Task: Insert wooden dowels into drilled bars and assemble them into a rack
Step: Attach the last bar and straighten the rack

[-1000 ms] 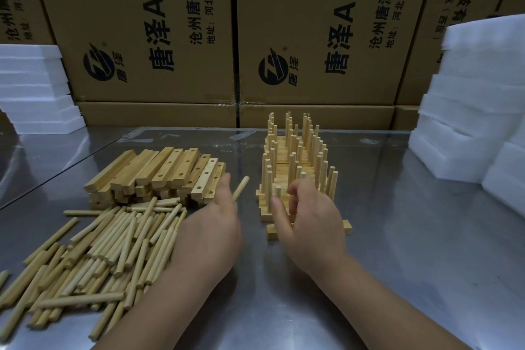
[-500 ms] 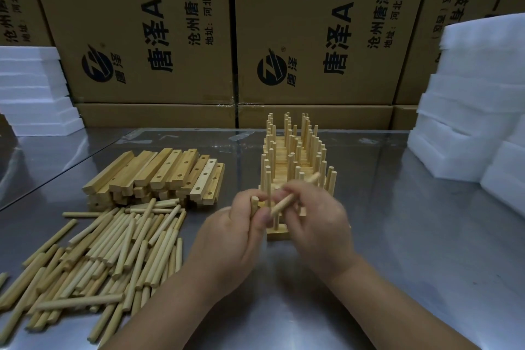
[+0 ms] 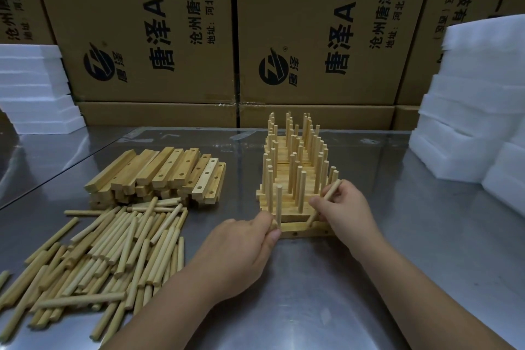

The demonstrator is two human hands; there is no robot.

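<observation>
A row of finished bars with upright dowels [image 3: 295, 167] runs away from me at the table's centre. At its near end lies a drilled wooden bar [image 3: 297, 227]. My left hand [image 3: 244, 247] grips that bar's left end, beside one dowel [image 3: 279, 202] that stands upright in it. My right hand [image 3: 346, 207] pinches a second dowel [image 3: 329, 193], tilted, with its lower tip at the bar's right part. A pile of loose dowels [image 3: 113, 250] lies at the left, and behind it a stack of drilled bars [image 3: 159, 170].
The steel table [image 3: 341, 278] carries white foam slabs at the right [image 3: 466, 128] and far left [image 3: 34, 91]. Large printed cardboard boxes [image 3: 312, 31] form a wall along the back edge.
A dowel passed from my left hand to my right, and one now stands upright in the near bar. My left hand dropped to the bar's left end; my right hand shifted right with the tilted dowel.
</observation>
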